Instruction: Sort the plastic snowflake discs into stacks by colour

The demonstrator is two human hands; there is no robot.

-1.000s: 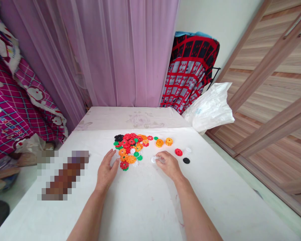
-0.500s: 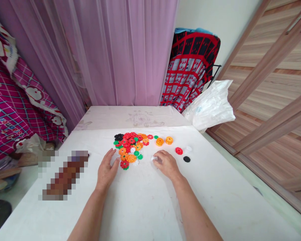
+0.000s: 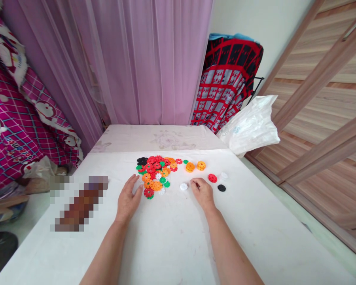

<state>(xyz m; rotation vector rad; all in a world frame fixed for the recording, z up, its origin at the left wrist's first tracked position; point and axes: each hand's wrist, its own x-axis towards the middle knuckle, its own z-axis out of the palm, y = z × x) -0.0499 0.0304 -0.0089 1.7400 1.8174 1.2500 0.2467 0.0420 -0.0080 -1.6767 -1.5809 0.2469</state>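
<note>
A pile of flat plastic snowflake discs in red, orange, green, white and black lies on the white table. My left hand rests flat beside the pile's near left edge, fingers stretched out and apart, holding nothing. My right hand lies to the right of the pile with its fingers curled in; nothing shows between them. A single white disc lies on the table just left of its fingertips, apart from them. A red disc, a black disc and another white disc lie right of that hand.
Two small orange disc stacks sit behind my right hand. A white plastic bag hangs over the table's far right corner. A blurred brown object lies on the left. A pink curtain and a red patterned blanket stand behind.
My right hand has let go of the white disc, which now lies on the table, and has shifted a little to the right. My left hand has stayed in place.
</note>
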